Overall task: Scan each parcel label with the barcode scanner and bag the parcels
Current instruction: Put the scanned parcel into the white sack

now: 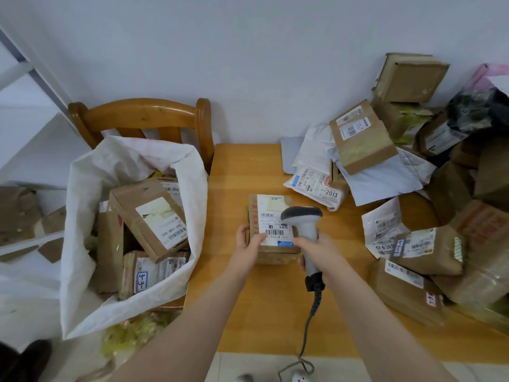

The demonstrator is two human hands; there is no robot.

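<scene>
A small brown parcel (271, 252) with a white barcode label (272, 219) lies on the wooden table (248, 166). My left hand (249, 245) grips its near left edge, thumb on the label. My right hand (319, 252) holds the grey barcode scanner (303, 219) by its handle, with the scanner head just above the label's right side. The scanner's cable trails down toward the floor. A large white woven bag (82, 230) stands open on the left, holding several boxed parcels (154, 216).
A heap of brown boxes and white mailers (413, 244) covers the right side of the table up to the wall. A wooden chair (143, 117) stands behind the bag. Flattened cardboard (19, 216) lies at the far left.
</scene>
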